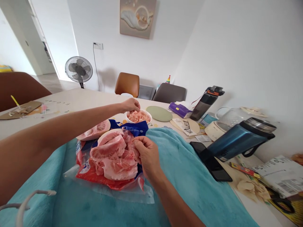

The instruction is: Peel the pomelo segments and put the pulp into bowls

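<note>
While L hand [130, 104] hangs over the far white bowl [151, 118] of pink pulp [138, 116], fingertips pinched (can't tell on what), R hand [148, 154] has thumb & forefinger clamped on opened pomelo [115, 157], near, atop plastic bag [106, 182]. Step's prob. dropping pulp; next move calls for loosening L fingertips w/o spilling.

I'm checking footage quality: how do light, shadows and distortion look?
Head view: soft light on the fruit; head view: faint shadow on the wall beside the fan; head view: blue bottle leaning, likely stretched by a wide lens.
</note>
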The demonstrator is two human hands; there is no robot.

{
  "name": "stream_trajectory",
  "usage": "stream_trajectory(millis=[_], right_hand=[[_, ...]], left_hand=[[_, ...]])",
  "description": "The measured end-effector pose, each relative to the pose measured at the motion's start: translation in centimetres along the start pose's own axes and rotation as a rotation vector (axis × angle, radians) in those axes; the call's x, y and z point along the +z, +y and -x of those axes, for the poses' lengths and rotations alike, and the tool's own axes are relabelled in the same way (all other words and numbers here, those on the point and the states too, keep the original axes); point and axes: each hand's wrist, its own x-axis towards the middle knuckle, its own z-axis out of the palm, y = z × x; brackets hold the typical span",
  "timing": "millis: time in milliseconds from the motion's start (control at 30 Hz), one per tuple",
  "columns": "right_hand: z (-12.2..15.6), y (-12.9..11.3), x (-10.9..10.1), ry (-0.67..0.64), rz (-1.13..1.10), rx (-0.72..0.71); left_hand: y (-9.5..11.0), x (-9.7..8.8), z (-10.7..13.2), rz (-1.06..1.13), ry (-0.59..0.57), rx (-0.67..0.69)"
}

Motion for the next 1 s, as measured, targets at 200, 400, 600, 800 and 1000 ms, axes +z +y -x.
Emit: stream_trajectory(millis=[200,400,600,800,1000], right_hand=[[0.0,0.1,0.0,-0.007,-0.036,0.016],[-0.3,-0.2,-0.5,-0.124,-0.272,0.120],[-0.5,-0.4,-0.3,-0.151,-0.520,0.271],[-0.2,-0.5,0.0,-0.164,-0.582,0.309],[-0.2,-0.5,0.1,-0.156,-0.619,0.293]], left_hand=[[0.1,0.5,0.3,0.031,0.020,0.004],[1.3,0.0,2.9,0.145,0.096,-0.045],[2.4,-1.1,12.4,0.184,0.033,-0.030],[2.9,-0.3,19.2,-0.005,0.009,-0.019],[2.0,2.3,20.3,-0.082,-0.037,0.141]])
